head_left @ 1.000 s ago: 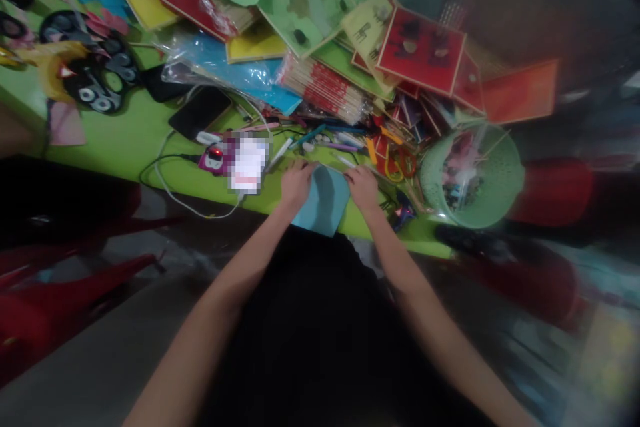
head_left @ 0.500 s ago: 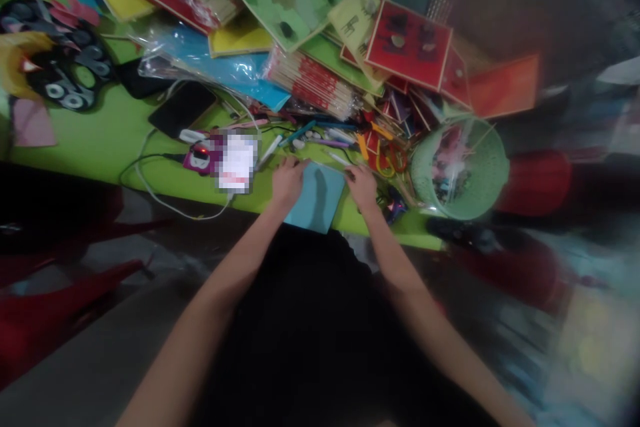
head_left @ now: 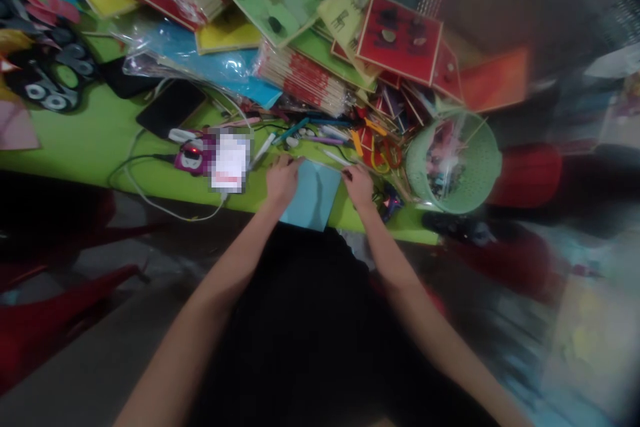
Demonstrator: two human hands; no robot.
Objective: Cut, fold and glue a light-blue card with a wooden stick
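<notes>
A light blue card (head_left: 311, 197) lies at the table's near edge, right in front of my body. Along its far edge runs a thin pale stick (head_left: 323, 165), with my fingertips at its two ends. My left hand (head_left: 282, 181) is closed at the card's far left corner, fingers bent down onto the stick's end and the card. At the far right corner my right hand (head_left: 359, 185) pinches the other end, fingertips pressed together. Just beyond the hands lie a white pen (head_left: 263, 149) and a pair of orange-handled scissors (head_left: 387, 155).
A light green basket (head_left: 453, 163) of scraps stands to the right. Bundled sticks (head_left: 305, 77) and framed coloured cards (head_left: 400, 39) pile up at the back. To the left are a dark phone (head_left: 171, 109), a lit-up device (head_left: 229, 160) with cables, and black scissors (head_left: 53, 90).
The view has shifted slightly, so the scene sits a little further left. Both hands keep their places at the card's far corners.
</notes>
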